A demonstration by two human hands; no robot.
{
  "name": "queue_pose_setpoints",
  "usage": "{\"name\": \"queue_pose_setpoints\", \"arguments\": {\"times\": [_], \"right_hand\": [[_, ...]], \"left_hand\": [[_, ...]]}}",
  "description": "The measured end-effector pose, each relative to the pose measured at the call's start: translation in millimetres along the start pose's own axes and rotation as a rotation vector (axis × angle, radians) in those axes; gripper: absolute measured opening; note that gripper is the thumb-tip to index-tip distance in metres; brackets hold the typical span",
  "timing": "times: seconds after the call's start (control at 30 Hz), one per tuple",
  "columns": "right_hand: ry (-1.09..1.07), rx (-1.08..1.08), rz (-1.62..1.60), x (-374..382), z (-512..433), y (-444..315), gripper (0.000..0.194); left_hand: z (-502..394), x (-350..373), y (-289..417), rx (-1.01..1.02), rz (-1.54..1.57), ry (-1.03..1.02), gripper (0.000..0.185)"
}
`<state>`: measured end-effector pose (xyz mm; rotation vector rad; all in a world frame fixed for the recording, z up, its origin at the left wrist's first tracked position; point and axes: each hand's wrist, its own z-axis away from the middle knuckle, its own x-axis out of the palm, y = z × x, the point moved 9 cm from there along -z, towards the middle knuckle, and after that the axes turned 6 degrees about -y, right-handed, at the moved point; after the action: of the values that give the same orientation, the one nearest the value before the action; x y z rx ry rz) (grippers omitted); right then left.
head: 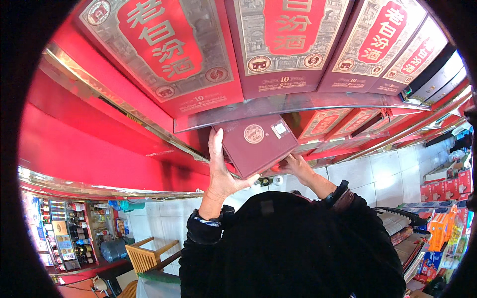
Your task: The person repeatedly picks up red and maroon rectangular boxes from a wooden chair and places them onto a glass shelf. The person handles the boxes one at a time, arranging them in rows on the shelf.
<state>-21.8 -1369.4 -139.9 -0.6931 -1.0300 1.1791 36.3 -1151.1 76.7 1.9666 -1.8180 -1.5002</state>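
A dark red gift box (pixel 257 149) with a round gold emblem and a small white sticker is tilted at a glass shelf (pixel 261 110), partly under its edge. My left hand (pixel 220 171) grips the box's left side and near corner, thumb and fingers spread around it. My right hand (pixel 298 167) is at the box's lower right edge, its fingers partly hidden beneath. Tall red liquor boxes (pixel 287 48) stand in a row on the glass shelf above. More red boxes (pixel 324 123) stand on the level below, right of the held box.
A red cabinet panel (pixel 111 145) runs along the left. White floor tiles (pixel 357 171) show below the shelves. A wooden chair (pixel 149 257) stands at lower left, near shelves of bottles (pixel 80 231). Stacked cartons (pixel 447 190) and packaged goods lie at right.
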Motion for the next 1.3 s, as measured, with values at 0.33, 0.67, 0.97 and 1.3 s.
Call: {"name": "queue_pose_setpoints", "arguments": {"times": [0.33, 0.67, 0.97, 1.3], "right_hand": [[-0.339, 0.091, -0.468, 18, -20, 25, 0.062], [-0.423, 0.243, -0.332, 16, 0, 24, 0.056], [-0.628, 0.364, -0.055, 5, 0, 24, 0.054], [-0.986, 0.583, 0.251, 83, 43, 87, 0.052]], "left_hand": [[22, 1, 25, 0.106, 0.025, 0.052, 0.13], [83, 6, 45, -0.089, 0.102, 0.108, 0.128], [129, 32, 138, -0.266, -0.13, 0.419, 0.122], [250, 68, 230, -0.566, -0.338, 0.816, 0.132]]}}
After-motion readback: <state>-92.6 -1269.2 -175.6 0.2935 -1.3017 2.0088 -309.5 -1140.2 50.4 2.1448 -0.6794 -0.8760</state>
